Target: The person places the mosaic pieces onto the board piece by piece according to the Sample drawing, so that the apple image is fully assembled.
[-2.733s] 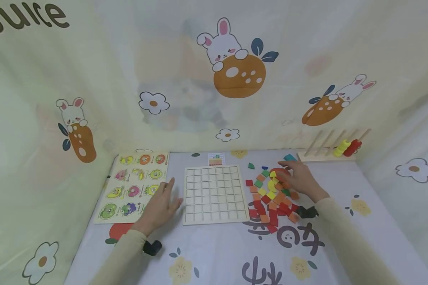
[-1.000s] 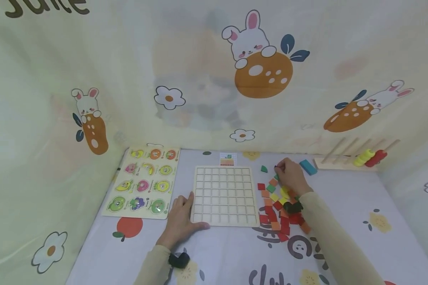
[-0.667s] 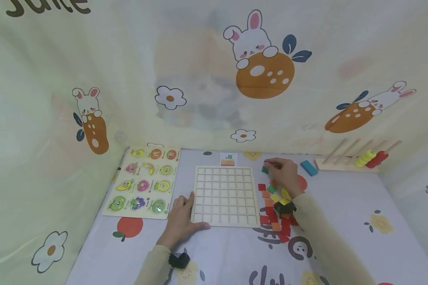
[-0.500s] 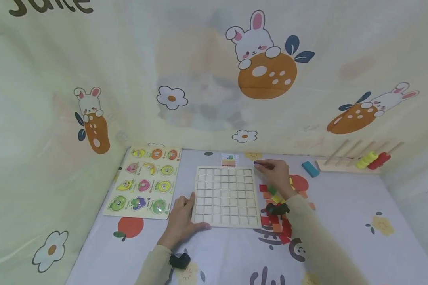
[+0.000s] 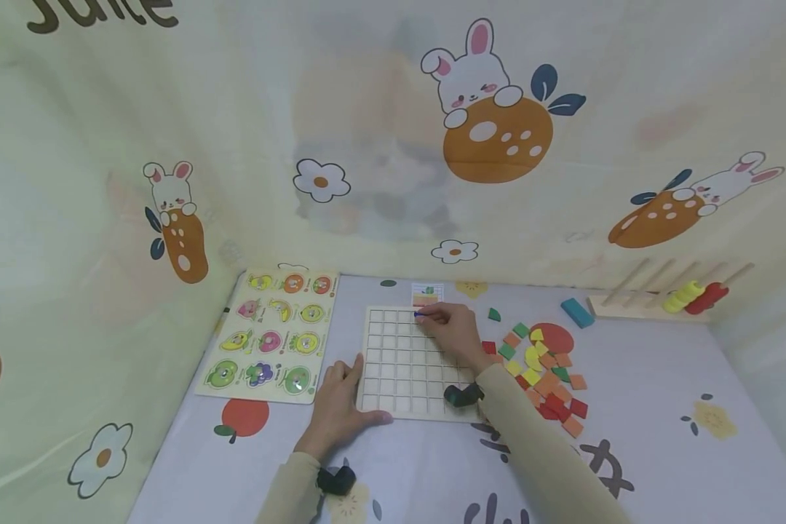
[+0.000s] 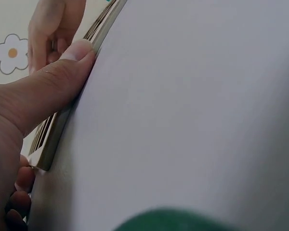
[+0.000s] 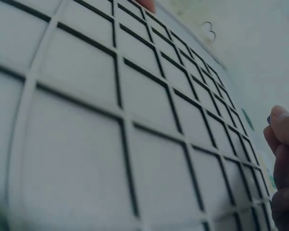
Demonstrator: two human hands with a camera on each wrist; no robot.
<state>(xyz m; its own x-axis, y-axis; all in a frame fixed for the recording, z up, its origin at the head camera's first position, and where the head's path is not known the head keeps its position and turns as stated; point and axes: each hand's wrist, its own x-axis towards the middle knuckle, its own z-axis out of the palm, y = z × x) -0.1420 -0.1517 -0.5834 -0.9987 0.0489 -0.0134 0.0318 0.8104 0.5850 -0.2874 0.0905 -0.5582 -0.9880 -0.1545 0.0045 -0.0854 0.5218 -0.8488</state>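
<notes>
A wooden grid board (image 5: 393, 356) with rows of square cells lies on the table. My left hand (image 5: 337, 404) holds its near left corner, the thumb along the near edge and the index finger at the left side. In the left wrist view that thumb (image 6: 62, 77) presses the board's edge (image 6: 50, 139), with other fingertips curled by the corner. My right hand (image 5: 455, 331) pinches a small blue half-round tile (image 5: 419, 314) over the board's far row. The right wrist view shows only a sliver of the blue tile (image 7: 269, 119) between thumb and finger.
Loose red, orange, yellow and green tiles (image 5: 546, 382) lie scattered right of the board. A small picture card (image 5: 427, 293) sits behind it. A fruit puzzle board (image 5: 268, 335) is at left. At back right are a blue block (image 5: 577, 313) and a peg rack with beads (image 5: 648, 306).
My right hand has picked the blue tile from the scattered tiles and carried it left over the board's far edge. Earlier, my left hand came to the board's near left corner, where it stays.
</notes>
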